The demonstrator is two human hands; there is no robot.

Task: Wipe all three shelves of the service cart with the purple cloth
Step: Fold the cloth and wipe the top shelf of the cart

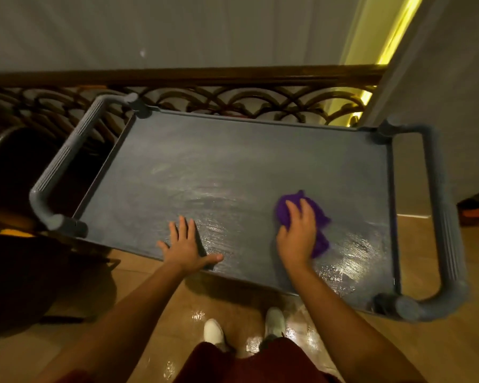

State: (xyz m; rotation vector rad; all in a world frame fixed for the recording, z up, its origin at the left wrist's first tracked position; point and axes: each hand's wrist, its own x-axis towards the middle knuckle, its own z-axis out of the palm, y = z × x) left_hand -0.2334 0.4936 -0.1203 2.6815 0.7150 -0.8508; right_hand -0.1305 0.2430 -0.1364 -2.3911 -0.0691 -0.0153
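The purple cloth (320, 230) lay bunched on the top shelf (233, 167) of the service cart (443, 217), toward its 4 o'clock corner, pressed flat under the right hand (297, 233), whose fingers curled over it to drive the wipe. At 7 o'clock, the left hand (187, 246) rested empty with fingers spread, probably steadying the cart. The two lower shelves were hidden beneath the top one.
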